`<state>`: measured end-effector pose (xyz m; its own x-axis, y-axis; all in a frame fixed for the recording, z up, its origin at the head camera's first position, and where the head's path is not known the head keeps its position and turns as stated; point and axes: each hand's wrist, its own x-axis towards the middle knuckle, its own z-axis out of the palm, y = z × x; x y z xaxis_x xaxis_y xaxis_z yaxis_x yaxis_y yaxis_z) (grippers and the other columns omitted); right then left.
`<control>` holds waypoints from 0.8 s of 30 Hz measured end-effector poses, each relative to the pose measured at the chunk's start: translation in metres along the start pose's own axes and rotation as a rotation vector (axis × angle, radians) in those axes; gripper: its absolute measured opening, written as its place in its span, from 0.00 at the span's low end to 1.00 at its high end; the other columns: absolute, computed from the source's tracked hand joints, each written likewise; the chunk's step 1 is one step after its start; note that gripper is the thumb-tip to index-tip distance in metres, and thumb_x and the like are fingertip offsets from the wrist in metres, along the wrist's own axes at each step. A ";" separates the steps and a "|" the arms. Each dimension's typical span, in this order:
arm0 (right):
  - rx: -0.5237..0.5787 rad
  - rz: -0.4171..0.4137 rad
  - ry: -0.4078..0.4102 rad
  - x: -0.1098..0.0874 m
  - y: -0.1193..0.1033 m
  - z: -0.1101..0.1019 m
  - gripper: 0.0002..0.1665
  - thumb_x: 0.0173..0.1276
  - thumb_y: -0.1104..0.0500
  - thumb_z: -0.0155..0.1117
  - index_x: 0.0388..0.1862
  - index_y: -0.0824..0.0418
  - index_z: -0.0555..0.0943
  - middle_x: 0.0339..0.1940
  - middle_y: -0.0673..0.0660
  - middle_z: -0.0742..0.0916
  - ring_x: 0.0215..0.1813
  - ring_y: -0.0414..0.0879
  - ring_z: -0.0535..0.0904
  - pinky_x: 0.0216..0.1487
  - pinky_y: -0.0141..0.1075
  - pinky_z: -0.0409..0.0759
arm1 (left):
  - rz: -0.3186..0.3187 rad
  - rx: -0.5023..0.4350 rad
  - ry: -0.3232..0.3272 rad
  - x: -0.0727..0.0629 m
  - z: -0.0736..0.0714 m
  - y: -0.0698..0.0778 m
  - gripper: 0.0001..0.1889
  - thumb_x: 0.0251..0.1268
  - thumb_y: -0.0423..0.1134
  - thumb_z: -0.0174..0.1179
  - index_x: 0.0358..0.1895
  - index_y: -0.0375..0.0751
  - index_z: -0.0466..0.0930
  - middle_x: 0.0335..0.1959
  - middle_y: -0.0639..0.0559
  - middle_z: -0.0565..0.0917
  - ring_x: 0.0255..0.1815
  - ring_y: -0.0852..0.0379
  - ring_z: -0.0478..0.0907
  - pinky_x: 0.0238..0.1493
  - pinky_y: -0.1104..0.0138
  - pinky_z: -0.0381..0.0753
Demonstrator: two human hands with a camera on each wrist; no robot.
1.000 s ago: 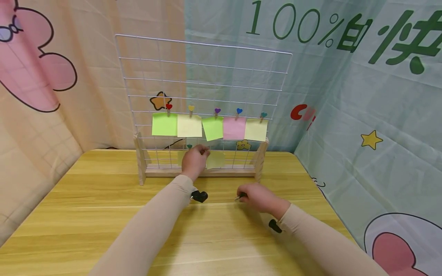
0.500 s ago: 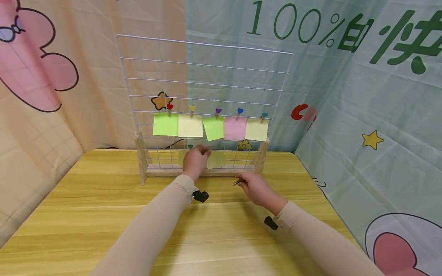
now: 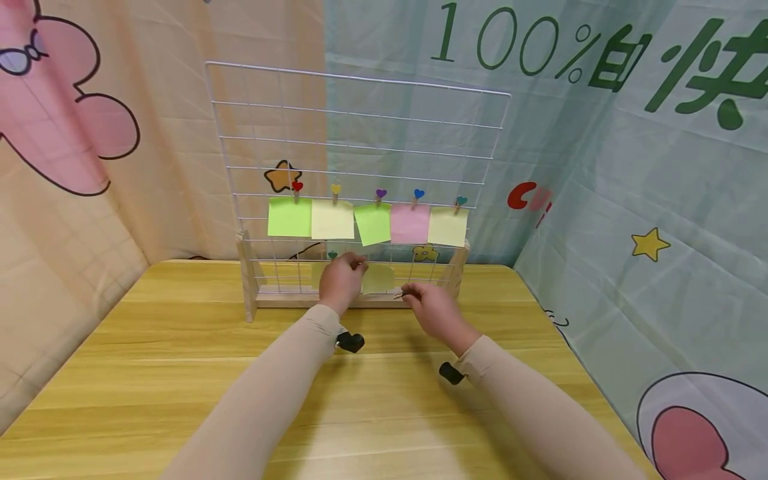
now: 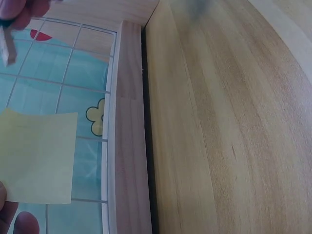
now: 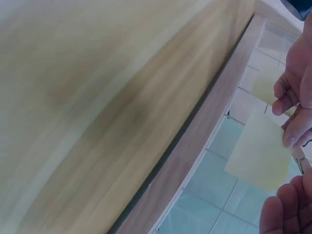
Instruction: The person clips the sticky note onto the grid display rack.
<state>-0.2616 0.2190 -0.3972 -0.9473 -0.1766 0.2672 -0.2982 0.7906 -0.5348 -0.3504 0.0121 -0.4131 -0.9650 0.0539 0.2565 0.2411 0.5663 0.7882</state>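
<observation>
My left hand (image 3: pixel 341 285) holds a pale yellow sticky note (image 3: pixel 378 279) by its edge against the lower part of the white wire grid rack. In the left wrist view the note (image 4: pixel 39 156) hangs flat in front of the wires. My right hand (image 3: pixel 441 312) pinches a small wooden clothespin (image 3: pixel 399 296), just right of the note and in front of the rack's base. The clothespin (image 5: pixel 301 160) shows close to the note's edge in the right wrist view. Behind my left hand, another pale yellow note (image 3: pixel 316 275) hangs partly hidden, a teal heart clip (image 3: pixel 332 255) at its top.
Above hangs a row of clipped notes, including a bright green note (image 3: pixel 290 217) and a pink note (image 3: pixel 410 224), under heart-topped clips. The rack's wooden base (image 3: pixel 300 301) stands at the back of the wooden table (image 3: pixel 180 347). Printed curtains (image 3: pixel 600 233) enclose the back and sides.
My right hand has risen from near the tabletop towards the rack and slightly left, carrying the clothespin. The left hand stays at the note.
</observation>
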 end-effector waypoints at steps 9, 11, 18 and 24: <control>-0.030 -0.019 0.129 0.025 -0.008 0.012 0.12 0.80 0.61 0.63 0.54 0.62 0.88 0.44 0.58 0.85 0.45 0.50 0.80 0.46 0.43 0.83 | -0.004 -0.004 0.006 0.000 0.001 0.001 0.14 0.80 0.49 0.59 0.58 0.49 0.86 0.51 0.49 0.89 0.45 0.48 0.86 0.45 0.55 0.82; -0.052 -0.025 0.157 0.030 -0.008 0.014 0.11 0.79 0.60 0.64 0.53 0.61 0.89 0.41 0.58 0.84 0.41 0.50 0.78 0.43 0.42 0.80 | -0.010 -0.001 0.003 0.000 0.001 0.000 0.15 0.80 0.49 0.59 0.59 0.50 0.86 0.51 0.49 0.89 0.45 0.48 0.86 0.45 0.55 0.82; -0.080 -0.022 0.188 0.043 -0.009 0.018 0.13 0.80 0.58 0.63 0.56 0.61 0.88 0.51 0.59 0.92 0.42 0.50 0.86 0.45 0.44 0.85 | -0.015 0.002 0.004 0.000 0.001 0.001 0.15 0.80 0.49 0.59 0.59 0.49 0.86 0.50 0.49 0.89 0.44 0.48 0.85 0.44 0.56 0.82; -0.109 0.008 0.191 0.052 -0.008 0.023 0.13 0.81 0.56 0.63 0.55 0.59 0.89 0.52 0.57 0.93 0.46 0.51 0.90 0.49 0.46 0.88 | -0.017 0.012 0.003 -0.001 0.000 0.002 0.14 0.81 0.49 0.59 0.59 0.50 0.86 0.50 0.49 0.89 0.44 0.48 0.85 0.43 0.56 0.82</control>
<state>-0.3106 0.1897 -0.3972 -0.9070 -0.0640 0.4161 -0.2669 0.8519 -0.4506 -0.3491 0.0136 -0.4115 -0.9687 0.0417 0.2449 0.2234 0.5771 0.7855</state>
